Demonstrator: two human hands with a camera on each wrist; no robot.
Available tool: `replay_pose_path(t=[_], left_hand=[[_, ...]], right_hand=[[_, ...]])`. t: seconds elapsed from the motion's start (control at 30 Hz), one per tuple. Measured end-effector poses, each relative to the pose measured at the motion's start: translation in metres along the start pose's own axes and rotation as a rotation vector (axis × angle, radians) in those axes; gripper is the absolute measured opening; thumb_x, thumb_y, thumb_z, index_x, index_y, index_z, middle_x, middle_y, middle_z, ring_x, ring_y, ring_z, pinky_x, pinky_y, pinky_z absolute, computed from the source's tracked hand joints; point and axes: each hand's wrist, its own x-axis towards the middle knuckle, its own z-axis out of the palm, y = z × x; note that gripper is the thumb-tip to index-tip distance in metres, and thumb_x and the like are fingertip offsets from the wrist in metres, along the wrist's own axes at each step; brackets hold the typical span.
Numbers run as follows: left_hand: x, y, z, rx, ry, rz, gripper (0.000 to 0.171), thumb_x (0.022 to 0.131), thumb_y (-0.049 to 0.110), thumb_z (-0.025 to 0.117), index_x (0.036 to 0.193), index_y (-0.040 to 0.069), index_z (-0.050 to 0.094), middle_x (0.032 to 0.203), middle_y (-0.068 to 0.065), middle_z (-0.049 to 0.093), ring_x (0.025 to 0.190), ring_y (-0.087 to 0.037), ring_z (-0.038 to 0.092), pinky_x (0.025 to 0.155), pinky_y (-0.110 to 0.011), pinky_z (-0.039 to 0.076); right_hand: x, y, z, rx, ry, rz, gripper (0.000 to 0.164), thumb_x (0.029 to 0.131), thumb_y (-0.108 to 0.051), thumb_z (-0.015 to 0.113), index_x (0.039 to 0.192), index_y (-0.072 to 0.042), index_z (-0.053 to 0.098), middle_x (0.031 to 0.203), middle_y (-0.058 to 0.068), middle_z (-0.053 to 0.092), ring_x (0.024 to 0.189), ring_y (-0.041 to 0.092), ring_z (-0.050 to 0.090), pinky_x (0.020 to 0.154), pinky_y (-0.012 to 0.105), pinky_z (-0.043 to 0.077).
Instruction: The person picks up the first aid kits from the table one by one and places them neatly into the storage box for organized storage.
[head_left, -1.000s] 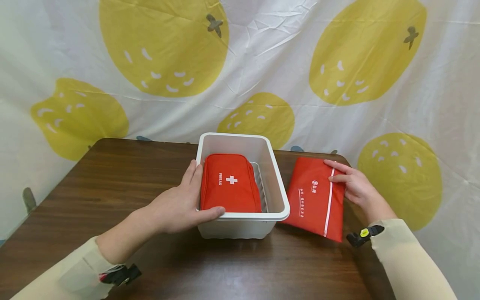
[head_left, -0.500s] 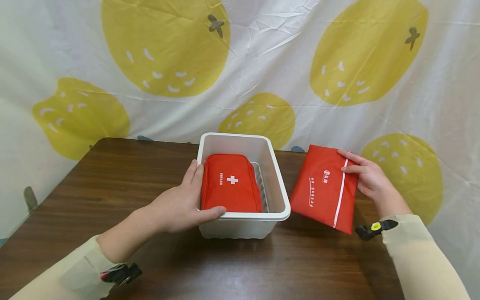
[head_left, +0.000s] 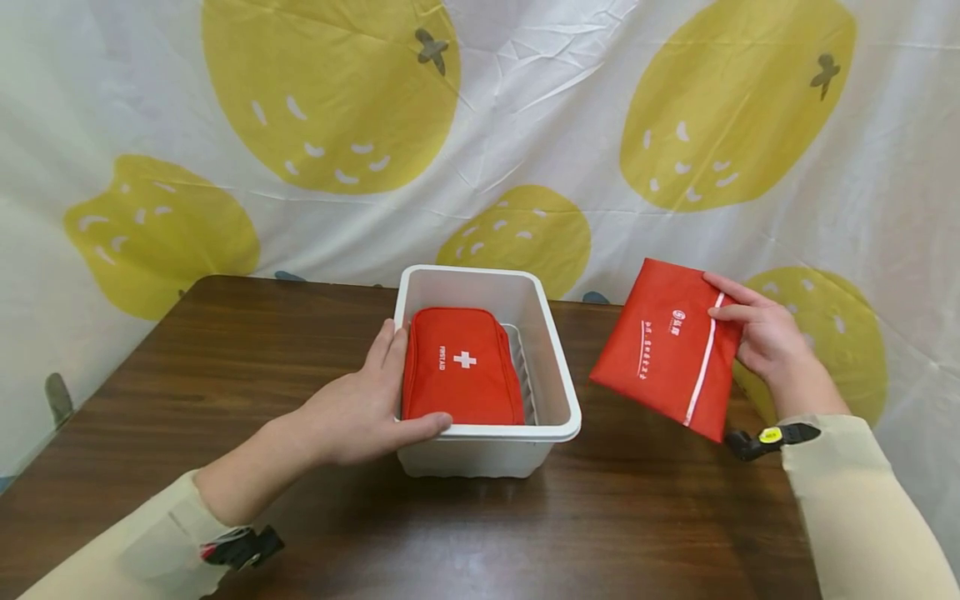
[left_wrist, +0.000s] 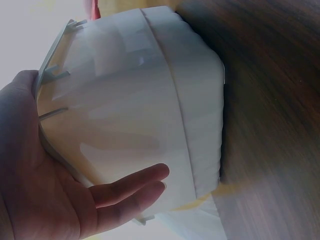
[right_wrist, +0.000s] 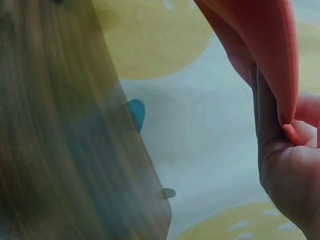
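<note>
My left hand (head_left: 348,408) rests against the left front corner of a white plastic bin (head_left: 551,333). Its thumb lies along the front rim, and in the left wrist view two straight fingers (left_wrist: 130,192) touch the outer wall. Inside the bin lies a red first aid bag (head_left: 457,392) with a white cross, toward the left side. To the right of the bin, my right hand (head_left: 772,337) grips a flat red pouch (head_left: 660,350) by its right edge, two fingers on top. The pouch, with white print and a white stripe, is tilted in the air above the table.
The bin stands on a dark brown wooden table (head_left: 225,375), fairly near its back edge. Behind the table hangs a white curtain (head_left: 517,108) with large yellow fruit prints. The bin's ridged floor shows right of the first aid bag.
My right hand has raised the red pouch and carried it to the right, away from the bin. The left hand, the bin and the first aid bag stay in place.
</note>
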Motion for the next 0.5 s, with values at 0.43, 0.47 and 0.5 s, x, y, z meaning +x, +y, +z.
replay_pose_path(t=[0.43, 0.47, 0.5], left_hand=[[-0.001, 0.001, 0.0, -0.009, 0.006, 0.015, 0.131, 0.093, 0.083, 0.061, 0.177, 0.006, -0.004, 0.185, -0.02, -0.006, 0.117, -0.041, 0.076, 0.1, -0.052, 0.062], [-0.001, 0.002, 0.0, -0.009, 0.006, 0.016, 0.132, 0.093, 0.084, 0.061, 0.176, 0.006, -0.004, 0.185, -0.02, -0.006, 0.118, -0.041, 0.075, 0.1, -0.052, 0.061], [-0.001, 0.001, 0.0, -0.01, 0.006, 0.018, 0.132, 0.093, 0.084, 0.061, 0.176, 0.005, -0.004, 0.185, -0.021, -0.005, 0.119, -0.042, 0.075, 0.1, -0.053, 0.061]], right_hand=[[0.006, -0.018, 0.025, 0.041, 0.002, -0.02, 0.056, 0.11, 0.007, 0.051, 0.152, -0.026, 0.068, 0.126, -0.009, 0.077, 0.11, 0.012, 0.072, 0.087, 0.029, 0.065], [0.007, -0.019, 0.028, 0.034, 0.005, -0.02, 0.056, 0.11, 0.006, 0.051, 0.151, -0.027, 0.069, 0.126, -0.009, 0.077, 0.11, 0.012, 0.072, 0.087, 0.028, 0.065], [0.008, -0.02, 0.031, 0.036, 0.003, -0.02, 0.055, 0.11, 0.006, 0.051, 0.15, -0.027, 0.07, 0.126, -0.009, 0.076, 0.11, 0.012, 0.072, 0.087, 0.028, 0.065]])
